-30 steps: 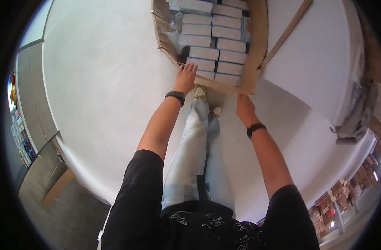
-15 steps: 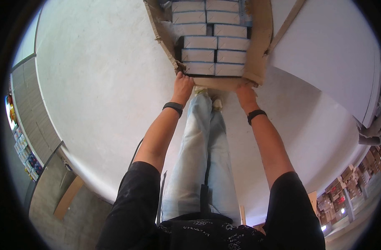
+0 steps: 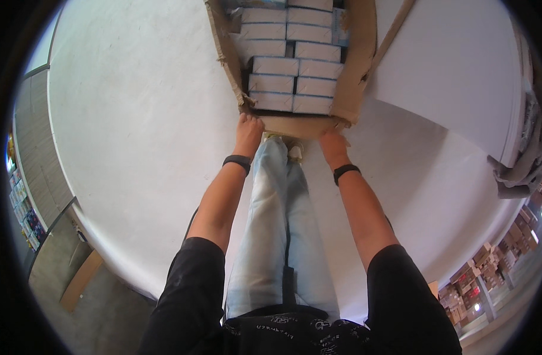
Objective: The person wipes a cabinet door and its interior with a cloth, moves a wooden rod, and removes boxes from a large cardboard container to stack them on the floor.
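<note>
An open, torn cardboard box [image 3: 346, 94] on the pale floor holds several rows of white packs with blue edges [image 3: 271, 83], with some crumpled clear plastic along its left side. My left hand [image 3: 249, 131] grips the near left corner of the box, fingers curled over the cardboard. At the near right corner my right hand [image 3: 333, 143] is closed on the same box, its fingertips partly hidden by the cardboard. Just below the box are my shoes and legs.
A large white panel [image 3: 436, 65] lies at the right, with a wooden strip [image 3: 392, 41] along its side and grey crumpled material [image 3: 513, 177] by its end. Stacked cartons [image 3: 478, 266] stand in the far right background; a grey board [image 3: 58, 160] runs along the left.
My left hand has curled its fingers more round the near edge. The box and both hands now appear slightly further left in the view, and a little lower than half a second ago.
</note>
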`<state>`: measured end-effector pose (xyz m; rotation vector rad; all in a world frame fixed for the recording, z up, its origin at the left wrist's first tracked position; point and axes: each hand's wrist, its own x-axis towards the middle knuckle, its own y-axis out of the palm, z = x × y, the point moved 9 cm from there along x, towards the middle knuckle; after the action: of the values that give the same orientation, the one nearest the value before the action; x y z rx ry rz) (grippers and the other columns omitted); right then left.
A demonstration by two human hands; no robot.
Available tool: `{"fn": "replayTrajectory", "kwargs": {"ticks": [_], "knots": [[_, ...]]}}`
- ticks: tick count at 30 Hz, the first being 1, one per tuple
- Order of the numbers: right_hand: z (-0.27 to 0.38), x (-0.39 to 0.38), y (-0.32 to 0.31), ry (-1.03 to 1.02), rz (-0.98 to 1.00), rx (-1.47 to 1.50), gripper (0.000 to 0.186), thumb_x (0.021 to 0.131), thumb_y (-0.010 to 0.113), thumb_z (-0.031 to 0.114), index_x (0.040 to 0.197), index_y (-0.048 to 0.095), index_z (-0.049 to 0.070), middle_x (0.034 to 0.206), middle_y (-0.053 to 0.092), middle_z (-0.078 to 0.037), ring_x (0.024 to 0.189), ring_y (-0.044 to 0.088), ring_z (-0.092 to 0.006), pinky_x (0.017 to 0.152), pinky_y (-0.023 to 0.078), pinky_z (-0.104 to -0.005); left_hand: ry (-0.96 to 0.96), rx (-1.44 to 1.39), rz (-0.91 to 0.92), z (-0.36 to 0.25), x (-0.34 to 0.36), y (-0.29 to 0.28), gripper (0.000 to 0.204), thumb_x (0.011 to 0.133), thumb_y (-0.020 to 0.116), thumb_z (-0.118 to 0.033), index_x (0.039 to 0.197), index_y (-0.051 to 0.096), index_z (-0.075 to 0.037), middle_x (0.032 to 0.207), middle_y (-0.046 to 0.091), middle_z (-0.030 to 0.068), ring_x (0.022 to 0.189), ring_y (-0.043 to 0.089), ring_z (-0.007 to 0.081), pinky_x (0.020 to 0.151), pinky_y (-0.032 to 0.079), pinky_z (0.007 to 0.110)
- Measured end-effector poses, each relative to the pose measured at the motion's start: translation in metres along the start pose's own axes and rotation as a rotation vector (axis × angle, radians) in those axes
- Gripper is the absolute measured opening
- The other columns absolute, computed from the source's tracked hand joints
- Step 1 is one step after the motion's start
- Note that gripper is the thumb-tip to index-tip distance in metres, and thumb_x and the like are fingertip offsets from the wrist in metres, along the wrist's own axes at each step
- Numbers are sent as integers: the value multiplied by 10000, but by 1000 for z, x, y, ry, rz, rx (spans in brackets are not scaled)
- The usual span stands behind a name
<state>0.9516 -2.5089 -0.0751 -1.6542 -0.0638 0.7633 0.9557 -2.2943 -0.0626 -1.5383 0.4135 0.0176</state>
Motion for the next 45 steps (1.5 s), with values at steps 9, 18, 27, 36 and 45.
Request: {"fn": "replayTrajectory", "kwargs": {"ticks": [9,18,27,36,45], "knots": [[-91,76,-121,51,-41,-1,205,848,526,93,992,659,33,1136,575,-160,1127,508,-345,921,444,-460,-194,-208,78,16,26,-12,263,778,609,-209,999,616,-67,949,647,126,1071,560,261,1010,353,445],[-241,199,-244,57,-225,-600,357,875,507,117,1217,600,76,1253,563,-114,1284,407,-302,1160,110,-532,43,-770,330,-68,174,-63,375,833,588,-311,1070,573,-20,960,644,203,915,606,408,783,489,473],[-178,128,-265,122,-96,-520,153,779,576,151,819,723,163,939,607,-46,1002,511,-229,832,369,-384,34,-1076,-27,-126,207,-195,462,783,654,-205,1176,496,-21,1123,584,204,1011,575,395,841,470,459],[-104,-55,-254,249,323,-389,180,853,546,117,772,703,154,814,666,-18,769,647,-193,619,481,-349,207,-1311,82,-241,86,-199,194,881,536,-196,1001,624,-72,1054,654,176,999,606,357,842,474,436],[-40,-191,-253,96,231,-334,148,860,545,85,901,687,74,889,659,-74,810,662,-233,659,534,-351,384,-1085,217,-260,-43,-236,185,875,551,-171,1026,623,-90,1033,649,157,994,601,367,864,470,432]]}}
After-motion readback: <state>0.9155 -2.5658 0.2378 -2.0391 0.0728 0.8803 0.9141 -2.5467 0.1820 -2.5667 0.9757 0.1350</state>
